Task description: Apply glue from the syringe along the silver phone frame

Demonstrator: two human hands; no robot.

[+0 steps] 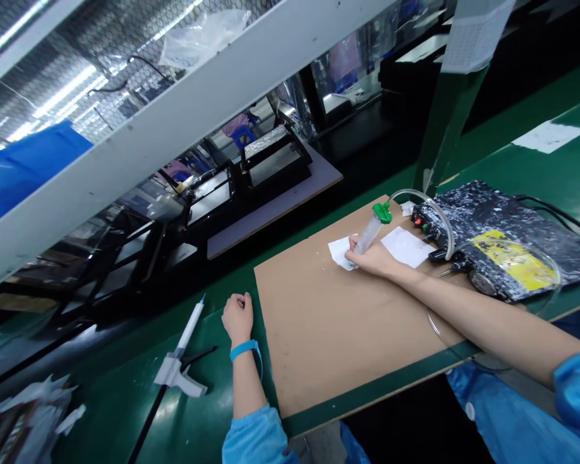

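On the flat brown board that lies across the green bench top, the right hand is wrapped around a clear plastic syringe, holding it tilted with its tip down near a small white paper scrap at the board's far side. That syringe barrel is round and see-through with a green cap on top, and what fills it I cannot tell; a clear hose curves from the cap toward a speckled black-and-white box just right of the board, with a yellow label on its lid. Another white paper lies on the board beside the hand. Off the board's left edge, the left hand rests on the bench curled into a loose fist, gripping nothing, a blue band at the wrist. Further left of the board lies a white dispensing gun, long and slim with a blue tip.
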